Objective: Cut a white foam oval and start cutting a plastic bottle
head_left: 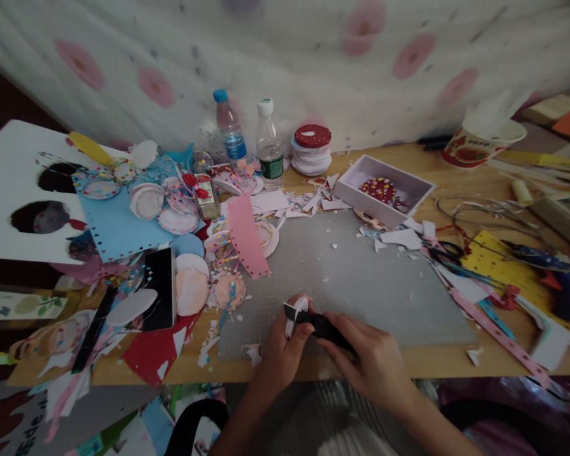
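Over the near edge of the grey cutting mat (351, 272), my left hand (281, 354) pinches a small white piece (291, 328), which looks like curled paper or foam. My right hand (375, 361) is wrapped round a black box cutter (327, 328). Its flat dark end points left and lies against the white piece, close to my left thumb. The fingers of my left hand behind the piece are partly hidden. Small white scraps (253, 354) lie on the mat near my left hand.
Left stand decorated paper discs (147, 201), a pink dotted strip (247, 237) and a phone (159, 288). Behind are two bottles (270, 145), stacked discs (311, 155) and a white box (384, 190). Scissors (449, 253), paper strips and a paper tub (479, 142) lie to the right.
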Demonstrator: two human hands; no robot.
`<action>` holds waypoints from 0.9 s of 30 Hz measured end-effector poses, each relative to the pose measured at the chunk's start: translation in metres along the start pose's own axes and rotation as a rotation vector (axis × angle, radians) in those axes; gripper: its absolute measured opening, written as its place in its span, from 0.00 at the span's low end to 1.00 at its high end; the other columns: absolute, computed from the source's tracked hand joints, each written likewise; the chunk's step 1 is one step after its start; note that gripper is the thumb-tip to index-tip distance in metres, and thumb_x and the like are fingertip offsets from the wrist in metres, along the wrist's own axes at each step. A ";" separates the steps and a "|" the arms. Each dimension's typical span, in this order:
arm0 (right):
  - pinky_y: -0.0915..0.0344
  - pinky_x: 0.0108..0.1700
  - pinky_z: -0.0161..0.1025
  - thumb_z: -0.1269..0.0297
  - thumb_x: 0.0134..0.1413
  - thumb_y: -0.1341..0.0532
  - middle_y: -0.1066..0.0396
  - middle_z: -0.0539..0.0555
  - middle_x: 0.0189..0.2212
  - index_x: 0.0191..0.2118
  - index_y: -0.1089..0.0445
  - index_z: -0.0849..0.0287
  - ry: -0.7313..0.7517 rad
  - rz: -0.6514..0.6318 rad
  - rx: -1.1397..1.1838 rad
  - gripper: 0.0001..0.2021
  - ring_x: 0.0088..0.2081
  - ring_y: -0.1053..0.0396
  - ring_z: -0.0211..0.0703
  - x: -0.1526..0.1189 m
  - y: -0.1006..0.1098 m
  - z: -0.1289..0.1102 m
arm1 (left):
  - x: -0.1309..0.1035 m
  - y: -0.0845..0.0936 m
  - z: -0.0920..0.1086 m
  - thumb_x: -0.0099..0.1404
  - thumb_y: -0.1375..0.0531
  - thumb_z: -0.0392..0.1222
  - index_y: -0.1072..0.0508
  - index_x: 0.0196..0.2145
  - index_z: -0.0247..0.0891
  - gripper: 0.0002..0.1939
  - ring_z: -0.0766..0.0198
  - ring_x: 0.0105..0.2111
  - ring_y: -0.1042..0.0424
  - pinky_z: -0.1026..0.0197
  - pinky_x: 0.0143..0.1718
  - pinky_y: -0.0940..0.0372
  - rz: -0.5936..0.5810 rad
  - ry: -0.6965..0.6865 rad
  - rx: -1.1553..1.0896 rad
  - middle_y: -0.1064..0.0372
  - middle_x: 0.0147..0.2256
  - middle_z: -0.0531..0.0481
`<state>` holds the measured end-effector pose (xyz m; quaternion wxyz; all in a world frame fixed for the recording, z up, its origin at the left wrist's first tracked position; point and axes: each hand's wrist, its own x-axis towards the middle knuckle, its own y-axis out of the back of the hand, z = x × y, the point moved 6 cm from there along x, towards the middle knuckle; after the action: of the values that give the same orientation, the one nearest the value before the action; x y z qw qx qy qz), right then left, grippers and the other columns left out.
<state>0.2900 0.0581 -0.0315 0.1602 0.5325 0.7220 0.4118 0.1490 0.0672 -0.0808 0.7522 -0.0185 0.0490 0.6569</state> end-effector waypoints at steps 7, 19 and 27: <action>0.31 0.26 0.34 0.56 0.65 0.48 0.22 0.55 0.33 0.48 0.33 0.58 -0.288 0.200 -0.035 0.14 0.30 0.23 0.45 -0.006 0.012 0.035 | -0.003 0.002 0.008 0.66 0.46 0.58 0.32 0.45 0.40 0.20 0.60 0.36 0.35 0.59 0.39 0.38 0.102 -0.058 -0.068 0.33 0.37 0.48; 0.33 0.27 0.34 0.59 0.66 0.49 0.23 0.54 0.31 0.48 0.34 0.59 -0.077 0.028 0.044 0.12 0.27 0.25 0.41 -0.002 0.005 0.015 | 0.002 0.000 0.009 0.66 0.47 0.56 0.34 0.55 0.43 0.23 0.52 0.57 0.39 0.51 0.58 0.45 -0.089 0.058 -0.247 0.36 0.55 0.45; 0.31 0.32 0.37 0.60 0.66 0.48 0.24 0.55 0.37 0.53 0.37 0.59 0.013 -0.103 0.087 0.15 0.33 0.25 0.43 -0.005 -0.002 -0.003 | -0.004 -0.006 0.010 0.68 0.48 0.56 0.37 0.55 0.42 0.23 0.54 0.49 0.34 0.52 0.54 0.42 -0.109 0.089 -0.203 0.32 0.48 0.46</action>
<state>0.2885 0.0520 -0.0325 0.1533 0.4982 0.7667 0.3748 0.1552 0.0630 -0.0708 0.7782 -0.1264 0.0143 0.6151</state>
